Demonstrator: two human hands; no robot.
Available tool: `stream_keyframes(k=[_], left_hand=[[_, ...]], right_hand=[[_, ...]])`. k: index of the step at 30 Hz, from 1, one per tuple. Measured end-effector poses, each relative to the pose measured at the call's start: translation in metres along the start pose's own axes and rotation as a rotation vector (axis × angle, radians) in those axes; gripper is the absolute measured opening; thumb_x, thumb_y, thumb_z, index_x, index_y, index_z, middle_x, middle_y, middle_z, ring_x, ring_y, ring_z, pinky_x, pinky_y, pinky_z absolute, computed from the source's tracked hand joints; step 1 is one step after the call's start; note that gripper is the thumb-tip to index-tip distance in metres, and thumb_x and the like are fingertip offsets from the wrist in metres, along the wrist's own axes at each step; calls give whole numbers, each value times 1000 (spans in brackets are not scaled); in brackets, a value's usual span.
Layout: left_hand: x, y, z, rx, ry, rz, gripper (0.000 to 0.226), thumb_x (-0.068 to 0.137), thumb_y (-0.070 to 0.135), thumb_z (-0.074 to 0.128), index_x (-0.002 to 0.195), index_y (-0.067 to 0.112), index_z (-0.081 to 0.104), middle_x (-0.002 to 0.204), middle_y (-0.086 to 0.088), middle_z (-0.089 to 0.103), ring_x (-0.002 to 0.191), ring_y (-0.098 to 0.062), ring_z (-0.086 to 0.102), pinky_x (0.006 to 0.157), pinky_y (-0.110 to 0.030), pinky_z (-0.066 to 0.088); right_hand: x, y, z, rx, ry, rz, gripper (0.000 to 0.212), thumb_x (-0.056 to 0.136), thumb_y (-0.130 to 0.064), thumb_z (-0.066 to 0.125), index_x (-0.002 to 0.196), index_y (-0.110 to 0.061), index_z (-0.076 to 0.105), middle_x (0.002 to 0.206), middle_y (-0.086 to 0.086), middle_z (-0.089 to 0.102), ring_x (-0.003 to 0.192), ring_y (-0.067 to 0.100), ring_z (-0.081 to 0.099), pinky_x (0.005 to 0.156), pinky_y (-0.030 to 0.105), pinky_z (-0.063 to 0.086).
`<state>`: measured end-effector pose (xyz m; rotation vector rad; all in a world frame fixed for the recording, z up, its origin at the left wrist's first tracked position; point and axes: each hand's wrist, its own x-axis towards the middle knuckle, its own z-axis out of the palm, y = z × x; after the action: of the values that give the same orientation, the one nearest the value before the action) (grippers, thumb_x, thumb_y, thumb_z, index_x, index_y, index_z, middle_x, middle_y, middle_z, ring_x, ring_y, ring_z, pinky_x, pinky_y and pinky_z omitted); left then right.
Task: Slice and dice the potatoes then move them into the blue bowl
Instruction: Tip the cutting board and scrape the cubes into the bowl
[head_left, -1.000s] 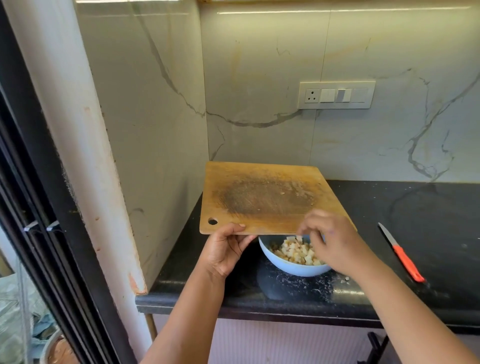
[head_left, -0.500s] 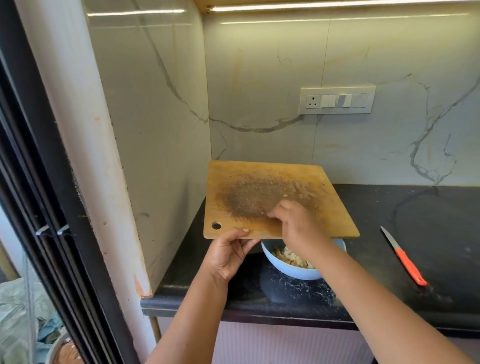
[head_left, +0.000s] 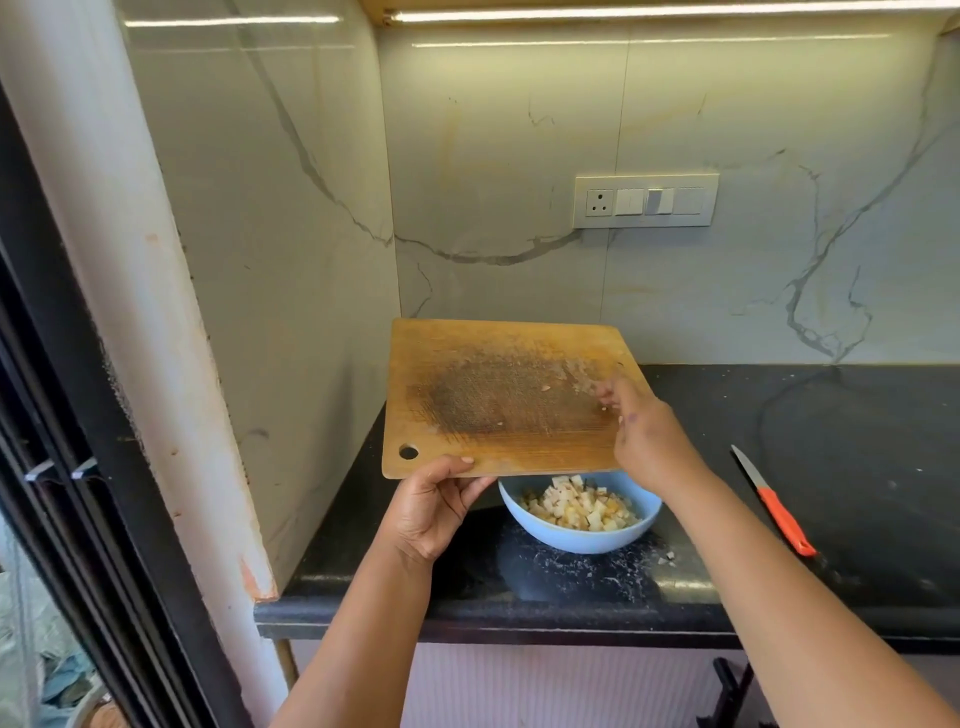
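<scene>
Left hand: the left hand (head_left: 434, 506) grips the near edge of the cutting board (head_left: 498, 364), thumb on top beside the hanging hole, the other fingers curled underneath.
Right hand: the right hand (head_left: 641, 436) lies on the board's right side, fingers reaching onto the wood and touching small potato scraps; whether it pinches anything I cannot tell.
Cutting board: wooden, worn dark in the middle, held tilted above the table with its near edge lowest, directly over the bowl's far rim. Only a few tiny crumbs cling to its surface.
Blue bowl: the blue bowl (head_left: 561, 540) stands on the black table (head_left: 857, 467), partly under the board's near edge, between the two forearms.
Potatoes: the diced potatoes (head_left: 576, 506) are heaped inside the bowl as pale cubes. A few stray bits (head_left: 666, 558) lie on the table just right of the bowl.
Knife: an orange-handled knife (head_left: 774, 501) lies flat on the table, well to the right of the bowl, blade pointing away from the person.
Wall: a switch panel (head_left: 645, 201) with a socket sits on the marble wall behind the board.
</scene>
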<state>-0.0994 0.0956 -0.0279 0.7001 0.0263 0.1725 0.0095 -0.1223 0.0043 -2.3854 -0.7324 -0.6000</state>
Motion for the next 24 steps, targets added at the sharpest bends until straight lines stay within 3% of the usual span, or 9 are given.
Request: stream_keyframes(k=[3,7,11,13,16,20,24], left_hand=[[1,0,-1,-8,-6,14,41,73,-10,51,111,4,57,100,-18,71,86,-29,73,78,-36,57],[1,0,-1,5,-13,18,37,80,-13,47,112,4,57,99,-17,72,86,-29,73,77,-36,58],[1,0,0,11,-7,15,33,86,-15,42,109,3,58,98,-17,72,84,-29,73,76,-35,58],[1,0,0,11,-6,9,32,89,-14,40,108,3,58,96,-17,72,83,-29,73,73,-34,59],[-1,0,2,14,2,10,31,90,-15,39,107,3,58,96,-18,72,84,-29,72,76,-35,58],[-3,1,2,14,9,7,31,90,-15,39,109,3,57,98,-18,72,88,-30,71,79,-36,56],[-3,1,2,18,19,11,31,90,-15,40,108,3,58,100,-18,71,89,-31,70,79,-36,56]], right_hand=[[-17,-7,3,25,45,-28,46,84,16,42,120,-12,47,113,8,60,101,18,58,89,31,51],[-53,-25,-7,70,9,-98,32,87,5,53,110,-16,51,88,-6,65,71,-1,59,64,8,44],[-49,-34,-13,201,27,-114,31,82,-4,70,100,-23,54,81,-13,62,77,-3,62,72,11,52],[-30,-36,-12,247,38,-104,29,78,-5,76,92,-21,57,79,-11,60,73,0,60,67,10,50],[2,-38,-6,290,-71,-78,31,76,-5,78,92,-22,58,81,-8,60,75,4,60,67,11,49],[36,-37,7,253,-7,-104,25,86,6,62,96,-16,62,85,-6,61,78,8,59,74,17,45],[51,-38,19,126,-52,-128,45,85,17,41,116,-11,56,102,3,61,93,17,58,84,31,51]])
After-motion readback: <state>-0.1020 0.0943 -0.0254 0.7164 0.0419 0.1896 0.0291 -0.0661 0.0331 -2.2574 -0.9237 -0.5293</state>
